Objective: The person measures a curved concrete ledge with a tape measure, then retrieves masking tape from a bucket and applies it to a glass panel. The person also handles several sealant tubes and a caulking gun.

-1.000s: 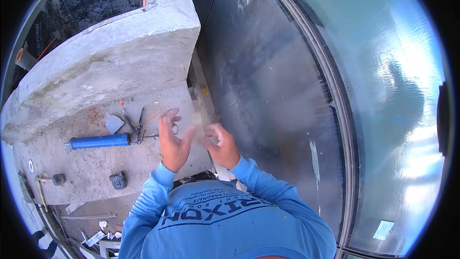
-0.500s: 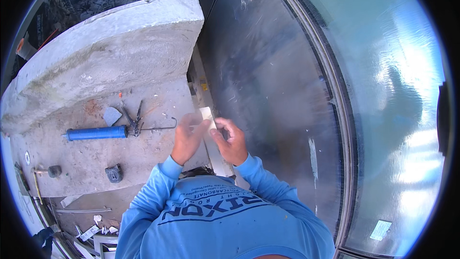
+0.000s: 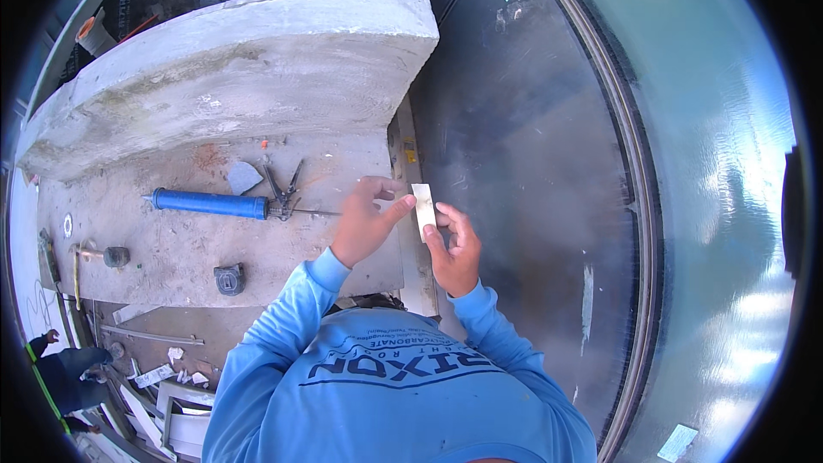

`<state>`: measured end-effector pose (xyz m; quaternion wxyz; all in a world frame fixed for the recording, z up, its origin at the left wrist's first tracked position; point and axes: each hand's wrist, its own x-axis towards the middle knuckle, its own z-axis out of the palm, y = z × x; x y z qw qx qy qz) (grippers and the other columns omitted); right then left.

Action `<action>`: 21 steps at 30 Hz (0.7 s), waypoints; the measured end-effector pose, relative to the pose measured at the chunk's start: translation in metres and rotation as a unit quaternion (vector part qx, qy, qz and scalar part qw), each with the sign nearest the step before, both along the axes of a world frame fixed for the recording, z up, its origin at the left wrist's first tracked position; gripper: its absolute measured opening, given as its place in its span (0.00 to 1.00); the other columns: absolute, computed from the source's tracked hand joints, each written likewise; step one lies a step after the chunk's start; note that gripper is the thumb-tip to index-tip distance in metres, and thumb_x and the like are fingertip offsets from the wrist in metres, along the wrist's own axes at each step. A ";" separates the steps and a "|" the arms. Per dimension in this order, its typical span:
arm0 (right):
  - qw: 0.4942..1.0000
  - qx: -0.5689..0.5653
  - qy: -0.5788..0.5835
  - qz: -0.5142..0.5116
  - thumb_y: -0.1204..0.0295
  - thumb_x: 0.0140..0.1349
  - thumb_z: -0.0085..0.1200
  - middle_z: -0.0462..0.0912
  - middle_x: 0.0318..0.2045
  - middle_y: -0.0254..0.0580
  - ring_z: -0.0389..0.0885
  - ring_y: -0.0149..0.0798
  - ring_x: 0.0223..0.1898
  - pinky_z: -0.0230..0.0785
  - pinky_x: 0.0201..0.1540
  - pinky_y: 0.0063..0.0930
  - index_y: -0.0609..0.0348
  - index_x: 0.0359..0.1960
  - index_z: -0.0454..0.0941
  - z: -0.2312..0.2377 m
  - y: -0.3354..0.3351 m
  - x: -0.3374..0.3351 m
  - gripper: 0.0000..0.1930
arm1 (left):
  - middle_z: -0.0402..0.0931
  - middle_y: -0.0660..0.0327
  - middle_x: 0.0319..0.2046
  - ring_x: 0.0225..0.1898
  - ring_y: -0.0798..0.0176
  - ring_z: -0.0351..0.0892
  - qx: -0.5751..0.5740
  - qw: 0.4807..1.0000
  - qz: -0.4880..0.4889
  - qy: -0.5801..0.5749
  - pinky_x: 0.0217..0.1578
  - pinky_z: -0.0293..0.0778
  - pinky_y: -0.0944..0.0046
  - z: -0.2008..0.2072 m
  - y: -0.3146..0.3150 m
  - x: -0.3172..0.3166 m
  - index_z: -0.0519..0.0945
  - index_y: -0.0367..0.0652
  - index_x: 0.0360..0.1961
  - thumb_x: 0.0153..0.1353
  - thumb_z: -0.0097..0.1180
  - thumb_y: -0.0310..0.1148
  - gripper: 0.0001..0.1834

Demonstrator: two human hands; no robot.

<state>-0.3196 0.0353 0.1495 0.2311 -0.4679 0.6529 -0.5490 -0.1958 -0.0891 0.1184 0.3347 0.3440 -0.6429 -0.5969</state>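
Note:
A short, flat, cream-coloured strip [image 3: 423, 216] stands nearly upright in front of me; its material is not clear. My right hand [image 3: 455, 250] grips its lower end between the thumb and fingers. My left hand [image 3: 369, 221] is at its left side, fingers apart, with the thumb tip at or just touching the edge. A blue caulking gun [image 3: 210, 203] lies to the left on the concrete slab [image 3: 291, 253], its rod pointing towards my left hand. Nearer to me on the slab is a dark tape measure [image 3: 229, 279].
A curved concrete wall [image 3: 257, 90] rises beyond the slab. On the right stands a large dark panel [image 3: 523, 146] with a metal frame. A grey fragment [image 3: 244, 177] and a mallet [image 3: 114, 256] lie on the slab. At lower left are scrap pieces [image 3: 154, 375] and another person [image 3: 73, 375].
My view has shifted, so the scene sits further right. My left hand has drawn back from the strip, and the right hand holds it. Another person now shows more at lower left.

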 end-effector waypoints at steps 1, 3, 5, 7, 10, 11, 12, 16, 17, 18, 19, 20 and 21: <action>1.000 -0.006 -0.007 0.002 0.80 0.63 0.54 0.82 0.37 0.46 0.80 0.32 0.39 0.72 0.42 0.27 0.68 0.56 0.68 0.000 -0.001 0.003 0.19 | 0.79 0.52 0.37 0.40 0.59 0.80 -0.010 1.000 -0.006 -0.009 0.42 0.73 0.60 0.000 0.001 0.003 0.80 0.35 0.43 0.58 0.65 0.46 0.23; 1.000 0.006 -0.003 0.016 0.80 0.63 0.55 0.82 0.37 0.47 0.80 0.32 0.39 0.72 0.43 0.28 0.68 0.56 0.69 0.002 -0.004 0.008 0.19 | 0.79 0.52 0.38 0.39 0.59 0.80 0.031 0.999 -0.043 -0.003 0.41 0.73 0.61 -0.003 0.010 0.007 0.80 0.34 0.43 0.59 0.64 0.45 0.23; 0.998 0.041 0.019 0.037 0.80 0.62 0.56 0.83 0.38 0.48 0.80 0.33 0.40 0.72 0.45 0.30 0.68 0.55 0.70 0.005 -0.007 0.012 0.19 | 0.80 0.53 0.37 0.39 0.59 0.80 0.071 0.995 -0.069 0.017 0.40 0.73 0.61 -0.005 0.017 0.010 0.80 0.34 0.42 0.62 0.61 0.42 0.19; 0.991 0.063 0.093 0.070 0.79 0.60 0.58 0.83 0.39 0.49 0.81 0.35 0.41 0.71 0.47 0.30 0.68 0.53 0.72 0.009 -0.007 0.004 0.19 | 0.80 0.53 0.35 0.38 0.59 0.79 0.089 0.992 -0.058 0.068 0.39 0.72 0.60 0.000 0.020 0.010 0.79 0.35 0.42 0.63 0.60 0.40 0.17; 0.981 0.034 0.182 0.051 0.78 0.58 0.61 0.84 0.41 0.50 0.82 0.38 0.42 0.71 0.49 0.30 0.67 0.51 0.75 0.023 -0.017 -0.016 0.19 | 0.79 0.50 0.32 0.36 0.57 0.78 0.037 0.997 -0.061 0.009 0.37 0.71 0.58 0.000 0.016 0.016 0.79 0.34 0.41 0.62 0.59 0.37 0.15; 0.977 0.015 0.209 0.035 0.78 0.57 0.62 0.84 0.42 0.50 0.82 0.39 0.42 0.71 0.50 0.30 0.67 0.51 0.75 0.030 -0.022 -0.020 0.19 | 0.78 0.49 0.31 0.35 0.56 0.78 0.007 0.997 -0.066 -0.033 0.36 0.71 0.58 -0.001 0.014 0.018 0.78 0.34 0.41 0.61 0.60 0.36 0.15; 0.975 0.002 0.219 0.045 0.77 0.56 0.62 0.84 0.41 0.47 0.81 0.41 0.43 0.71 0.50 0.33 0.66 0.51 0.76 0.037 -0.029 -0.023 0.19 | 0.78 0.49 0.30 0.34 0.54 0.77 -0.011 0.997 -0.064 -0.029 0.36 0.70 0.57 0.001 0.015 0.017 0.78 0.34 0.41 0.61 0.60 0.36 0.14; 0.963 -0.016 0.255 0.082 0.75 0.55 0.63 0.84 0.40 0.40 0.78 0.45 0.44 0.68 0.50 0.37 0.62 0.52 0.76 0.045 -0.044 -0.028 0.21 | 0.77 0.46 0.29 0.32 0.48 0.75 -0.080 0.994 -0.058 -0.034 0.34 0.69 0.54 0.020 0.017 0.015 0.79 0.35 0.40 0.60 0.60 0.34 0.13; 0.959 -0.013 0.269 0.084 0.76 0.55 0.62 0.84 0.40 0.40 0.78 0.45 0.43 0.67 0.49 0.37 0.61 0.52 0.76 0.043 -0.044 -0.030 0.21 | 0.77 0.46 0.29 0.31 0.47 0.75 -0.098 0.993 -0.059 -0.040 0.34 0.69 0.54 0.023 0.018 0.014 0.79 0.35 0.39 0.60 0.60 0.34 0.12; 0.955 -0.011 0.283 0.085 0.76 0.55 0.62 0.84 0.39 0.39 0.78 0.44 0.42 0.67 0.49 0.37 0.60 0.52 0.76 0.042 -0.045 -0.032 0.21 | 0.78 0.48 0.29 0.31 0.52 0.75 -0.128 0.989 -0.060 -0.045 0.34 0.69 0.56 0.022 0.018 0.013 0.80 0.35 0.39 0.60 0.59 0.34 0.12; 0.955 -0.010 0.289 0.071 0.77 0.55 0.63 0.83 0.38 0.40 0.78 0.45 0.42 0.68 0.48 0.37 0.61 0.50 0.76 0.042 -0.045 -0.032 0.20 | 0.79 0.50 0.29 0.31 0.57 0.75 -0.158 0.984 -0.063 -0.049 0.34 0.70 0.59 0.020 0.018 0.013 0.80 0.35 0.39 0.61 0.59 0.34 0.11; 0.954 -0.009 0.295 0.055 0.77 0.54 0.63 0.83 0.36 0.40 0.78 0.45 0.41 0.68 0.47 0.37 0.62 0.48 0.77 0.042 -0.045 -0.031 0.19 | 0.80 0.52 0.29 0.31 0.63 0.75 -0.188 0.979 -0.066 -0.054 0.34 0.70 0.61 0.018 0.017 0.012 0.81 0.35 0.38 0.62 0.59 0.34 0.11; 0.953 -0.009 0.300 0.037 0.78 0.54 0.64 0.83 0.34 0.40 0.79 0.45 0.40 0.69 0.47 0.37 0.62 0.47 0.77 0.043 -0.045 -0.031 0.17 | 0.80 0.53 0.28 0.30 0.64 0.76 -0.164 0.983 -0.072 -0.043 0.33 0.70 0.62 0.016 0.017 0.011 0.81 0.35 0.37 0.63 0.59 0.35 0.12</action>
